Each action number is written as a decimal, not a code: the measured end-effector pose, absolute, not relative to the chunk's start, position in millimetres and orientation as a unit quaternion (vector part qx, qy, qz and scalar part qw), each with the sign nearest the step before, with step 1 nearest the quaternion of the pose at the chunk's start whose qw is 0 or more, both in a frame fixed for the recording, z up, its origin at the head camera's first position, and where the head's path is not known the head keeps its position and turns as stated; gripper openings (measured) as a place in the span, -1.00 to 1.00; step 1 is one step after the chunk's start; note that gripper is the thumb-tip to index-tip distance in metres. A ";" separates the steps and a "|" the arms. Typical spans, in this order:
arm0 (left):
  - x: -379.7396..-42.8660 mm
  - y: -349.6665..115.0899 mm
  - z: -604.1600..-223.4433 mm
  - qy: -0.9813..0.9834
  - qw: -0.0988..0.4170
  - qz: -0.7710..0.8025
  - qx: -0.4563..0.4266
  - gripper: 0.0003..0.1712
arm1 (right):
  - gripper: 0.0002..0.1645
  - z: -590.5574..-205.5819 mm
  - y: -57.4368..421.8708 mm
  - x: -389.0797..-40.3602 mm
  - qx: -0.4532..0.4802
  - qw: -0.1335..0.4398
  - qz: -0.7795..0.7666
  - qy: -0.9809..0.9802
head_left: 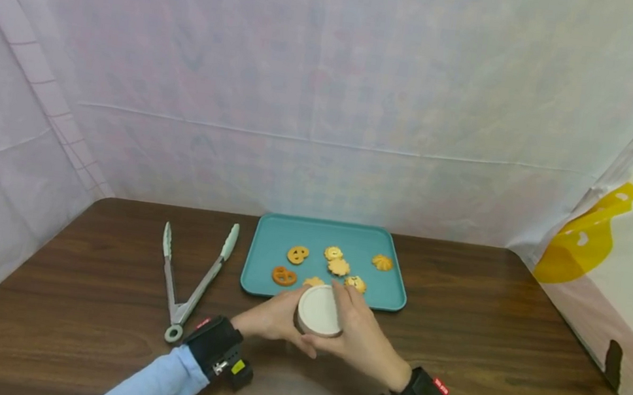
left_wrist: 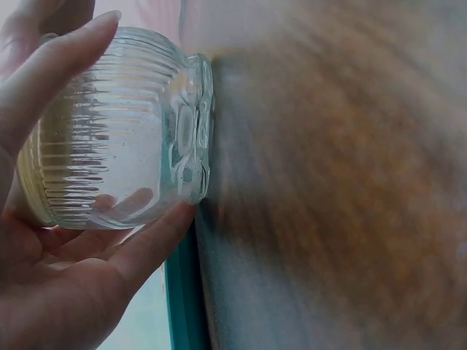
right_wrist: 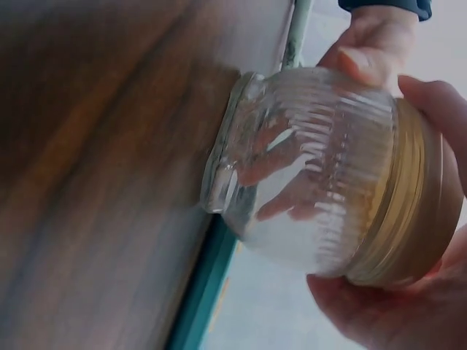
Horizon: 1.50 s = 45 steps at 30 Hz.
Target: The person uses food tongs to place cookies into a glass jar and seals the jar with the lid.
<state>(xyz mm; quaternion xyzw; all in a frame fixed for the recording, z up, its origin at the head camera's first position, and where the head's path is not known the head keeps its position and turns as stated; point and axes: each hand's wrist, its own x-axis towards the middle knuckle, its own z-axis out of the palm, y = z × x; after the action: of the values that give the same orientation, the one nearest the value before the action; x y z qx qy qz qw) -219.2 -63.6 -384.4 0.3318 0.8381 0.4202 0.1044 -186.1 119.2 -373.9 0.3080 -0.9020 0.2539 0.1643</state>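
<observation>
Both hands are around a clear ribbed glass jar (left_wrist: 124,138) with a pale lid (head_left: 319,310), just in front of the tray. In the left wrist view, my left hand (head_left: 278,317) grips the jar's body, thumb on one side and fingers on the other. My right hand (head_left: 361,335) grips the lid end, its thumb and fingers around the rim in the right wrist view. The glass looks empty, and its base is close to the wooden tabletop (left_wrist: 328,182).
A teal tray (head_left: 271,228) behind the jar bears several biscuits, among them a brown pretzel (head_left: 284,276) and a shell-shaped biscuit (head_left: 382,262). To the left lie spread tongs (head_left: 203,286) with pale tips. A white cloth (head_left: 329,94) hangs behind the table.
</observation>
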 end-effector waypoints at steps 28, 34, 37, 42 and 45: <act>-219.9 -63.6 -384.4 0.836 0.110 0.422 0.332 0.09 | 0.24 -373.5 118.9 -184.5 0.304 0.154 0.273 -0.900; -220.5 -64.3 -385.4 0.832 0.112 0.427 0.337 0.10 | 0.16 -375.6 116.0 -182.8 0.299 0.196 0.241 -0.902; -220.9 -65.0 -385.8 0.830 0.116 0.429 0.338 0.10 | 0.14 -375.6 117.8 -184.4 0.301 0.179 0.249 -0.903; -221.1 -65.4 -385.6 0.827 0.126 0.432 0.337 0.09 | 0.12 -373.4 122.1 -188.1 0.314 0.135 0.283 -0.896; -220.7 -65.7 -384.8 0.826 0.129 0.433 0.337 0.08 | 0.13 -371.2 125.9 -190.3 0.319 0.096 0.315 -0.889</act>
<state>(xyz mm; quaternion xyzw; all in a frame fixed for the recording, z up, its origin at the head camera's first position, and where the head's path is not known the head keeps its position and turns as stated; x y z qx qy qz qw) -220.7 -65.7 -384.8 0.3369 0.8260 0.4332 0.1289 -190.3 125.9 -371.2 0.3187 -0.8887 0.3153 0.0961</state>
